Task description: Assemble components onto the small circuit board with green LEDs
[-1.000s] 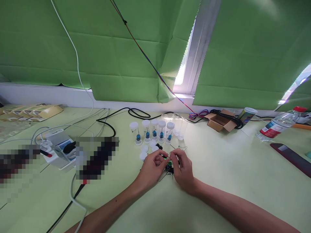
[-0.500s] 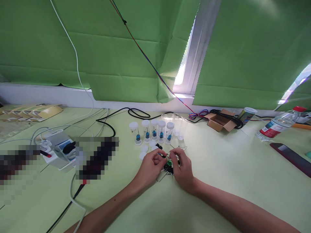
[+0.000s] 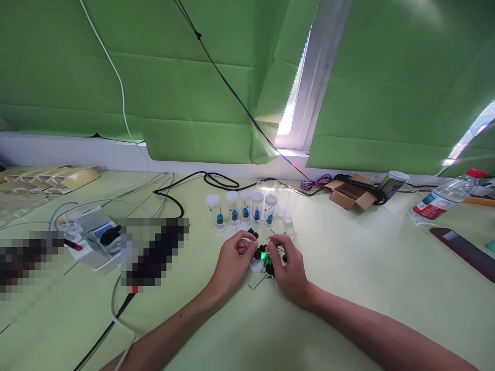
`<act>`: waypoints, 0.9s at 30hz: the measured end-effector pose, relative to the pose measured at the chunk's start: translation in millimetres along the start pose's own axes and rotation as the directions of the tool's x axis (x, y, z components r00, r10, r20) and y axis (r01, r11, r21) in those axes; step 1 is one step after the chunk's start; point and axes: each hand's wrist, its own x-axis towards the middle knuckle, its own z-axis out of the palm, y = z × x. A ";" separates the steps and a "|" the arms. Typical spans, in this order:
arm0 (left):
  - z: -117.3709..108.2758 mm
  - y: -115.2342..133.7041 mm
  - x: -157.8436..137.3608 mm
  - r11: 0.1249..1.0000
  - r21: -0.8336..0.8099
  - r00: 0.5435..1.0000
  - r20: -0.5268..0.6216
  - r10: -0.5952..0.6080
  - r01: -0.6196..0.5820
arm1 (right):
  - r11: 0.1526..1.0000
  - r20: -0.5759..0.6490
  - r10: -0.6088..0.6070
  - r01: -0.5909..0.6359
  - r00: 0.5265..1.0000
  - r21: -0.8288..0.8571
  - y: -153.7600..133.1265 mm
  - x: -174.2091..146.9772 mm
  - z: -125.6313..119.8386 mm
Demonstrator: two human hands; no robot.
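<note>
My left hand (image 3: 234,262) is closed, its fingertips pinching a thin metal rod with a small black round piece (image 3: 258,254) at its lower end. Just across from it, my right hand (image 3: 289,268) is curled with thumb and forefinger close together; what lies between them is too small to make out. Below and between the hands lie green translucent pieces (image 3: 266,257), more black round parts (image 3: 269,269) and a white round cap (image 3: 256,265). A bent metal rod (image 3: 255,285) rests on the table in front of them.
Behind the hands stand several clear tubes (image 3: 233,210) with white caps and blue parts inside. A power strip (image 3: 93,232) with cables is at left. On the right are an open cardboard box (image 3: 350,198), a bottle (image 3: 441,203) and a dark phone-like slab (image 3: 462,252).
My left hand has shifted slightly left, away from my right hand, and the rod with its black piece now shows. The white cap and green pieces between the hands are more exposed.
</note>
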 end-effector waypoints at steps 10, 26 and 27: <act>-3.6 2.4 1.8 0.999 -0.033 0.994 -0.104 0.026 -0.030 | 0.991 0.165 -0.123 0.129 0.979 -0.028 -7.5 4.8 -2.2; 2.2 4.5 -0.5 0.997 -0.071 0.996 -0.087 0.006 -0.012 | 0.995 0.253 -0.078 0.090 0.964 -0.035 7.3 2.1 1.1; 2.3 3.9 -0.3 0.997 -0.069 0.996 -0.085 0.013 -0.019 | 0.996 0.255 -0.076 0.087 0.964 -0.034 7.5 2.2 1.2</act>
